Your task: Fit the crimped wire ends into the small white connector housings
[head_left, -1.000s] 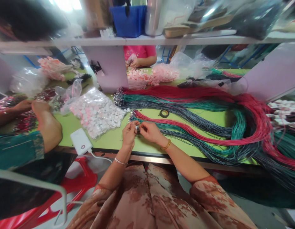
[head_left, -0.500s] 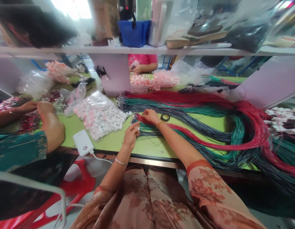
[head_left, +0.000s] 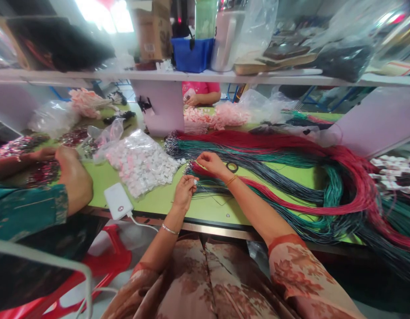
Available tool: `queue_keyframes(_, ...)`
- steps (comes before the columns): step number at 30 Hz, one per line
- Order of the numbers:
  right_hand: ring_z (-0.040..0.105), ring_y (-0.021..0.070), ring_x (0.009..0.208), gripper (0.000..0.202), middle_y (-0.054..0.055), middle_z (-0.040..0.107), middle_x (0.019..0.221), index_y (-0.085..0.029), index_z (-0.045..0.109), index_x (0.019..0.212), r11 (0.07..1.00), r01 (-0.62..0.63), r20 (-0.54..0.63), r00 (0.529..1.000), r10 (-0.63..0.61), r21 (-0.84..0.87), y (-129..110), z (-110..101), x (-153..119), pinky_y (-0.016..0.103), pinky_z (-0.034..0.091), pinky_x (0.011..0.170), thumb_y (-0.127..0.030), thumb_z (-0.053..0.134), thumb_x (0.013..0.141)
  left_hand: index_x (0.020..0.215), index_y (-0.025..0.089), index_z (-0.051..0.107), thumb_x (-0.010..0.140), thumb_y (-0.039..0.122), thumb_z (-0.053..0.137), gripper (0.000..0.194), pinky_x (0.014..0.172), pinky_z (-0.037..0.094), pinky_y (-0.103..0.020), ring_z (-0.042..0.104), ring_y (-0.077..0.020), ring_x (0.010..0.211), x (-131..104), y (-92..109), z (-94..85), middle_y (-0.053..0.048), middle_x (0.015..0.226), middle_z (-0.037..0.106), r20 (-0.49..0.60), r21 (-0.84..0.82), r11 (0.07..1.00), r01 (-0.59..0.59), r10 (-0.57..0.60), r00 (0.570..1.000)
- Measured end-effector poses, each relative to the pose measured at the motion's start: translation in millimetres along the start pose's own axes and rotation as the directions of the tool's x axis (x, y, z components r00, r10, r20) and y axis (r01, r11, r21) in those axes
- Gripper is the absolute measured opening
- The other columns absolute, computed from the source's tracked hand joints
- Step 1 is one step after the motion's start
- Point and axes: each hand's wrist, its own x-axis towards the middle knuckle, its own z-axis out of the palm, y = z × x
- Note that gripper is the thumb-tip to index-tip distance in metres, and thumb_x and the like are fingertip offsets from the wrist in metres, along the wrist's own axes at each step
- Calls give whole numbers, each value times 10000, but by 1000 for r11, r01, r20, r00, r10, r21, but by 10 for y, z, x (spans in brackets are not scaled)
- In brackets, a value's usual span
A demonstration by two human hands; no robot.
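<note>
My left hand [head_left: 185, 191] is closed on a small white connector [head_left: 195, 181] above the green table. Just up and to the right, the fingers of my right hand [head_left: 210, 163] are pinched at the metal-tipped ends of a bundle of red wires [head_left: 274, 197]; what lies between the fingertips is too small to make out. Green wires [head_left: 331, 184] and dark wires [head_left: 278, 177] run alongside and curve round at the right. A clear bag of white connectors [head_left: 141, 164] lies left of my hands. Behind my right wrist is a roll of black tape [head_left: 232, 167].
A white power bank [head_left: 117, 201] with a cable lies at the table's front edge. At the left are a co-worker's arms [head_left: 72, 177]. A shelf [head_left: 125, 76] crosses above, holding a blue bin [head_left: 192, 54]. Another person's hand [head_left: 192, 99] shows beyond the partition.
The view has shifted slightly. My right hand has moved a little away from my left, over the wire ends. My left hand still holds the white connector.
</note>
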Motion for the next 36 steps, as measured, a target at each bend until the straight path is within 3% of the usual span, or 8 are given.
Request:
queue_keyframes(4,457,100,564,199,-19,581,626,-155,610,746,987,35,41,998,-42,154,-245,85,-120,224,368,566,-352,582,761,827,157,573,626,295,792,328,509,364,-172,487,-43,542,1,12,2,-30,821,689,6,-19,1000,3,-3,1000)
queue_keyframes(8,397,87,548,226,-31,535,599,-150,620,735,978,21,31,999,-28,206,-319,94,-283,221,321,537,-375,617,747,827,157,585,657,272,776,281,547,393,-175,499,-43,573,-5,35,-19,-27,842,677,-7,-37,999,4,-5,1000)
queue_keyframes(13,324,81,533,225,-52,426,548,-147,614,690,987,-38,21,999,35,158,-223,83,-549,225,265,524,-360,593,762,824,160,611,712,273,748,210,568,410,-194,500,-56,599,-8,37,-23,-20,834,648,28,-74,997,5,-3,1000)
queue_keyframes(18,373,96,568,219,-36,458,580,-164,547,639,989,-3,48,999,-4,150,-83,117,-716,231,317,570,-324,520,787,833,154,616,718,253,753,204,559,404,-196,508,-64,604,-11,-6,-5,-32,836,656,61,-111,993,44,-37,997)
queue_keyframes(24,368,98,568,210,-34,443,574,-176,495,604,982,-41,106,994,21,187,-81,122,-767,230,326,572,-314,486,762,835,144,617,700,256,766,230,557,401,-196,504,-59,589,-9,-38,-10,-41,842,663,48,-138,989,56,-50,998)
queue_keyframes(32,348,93,544,258,-38,417,550,-176,488,598,985,-80,116,991,63,150,-80,204,-800,225,281,523,-353,480,785,830,152,634,640,316,819,311,548,388,-194,485,-51,576,-60,-60,34,-19,809,653,20,-31,999,-23,24,1000)
queue_keyframes(36,328,88,534,284,-38,425,557,-171,485,604,999,-19,125,992,13,50,-57,207,-837,230,246,509,-357,496,818,827,146,657,636,345,822,322,507,344,-184,457,-45,536,-61,-108,38,13,674,605,-16,74,994,-77,78,997)
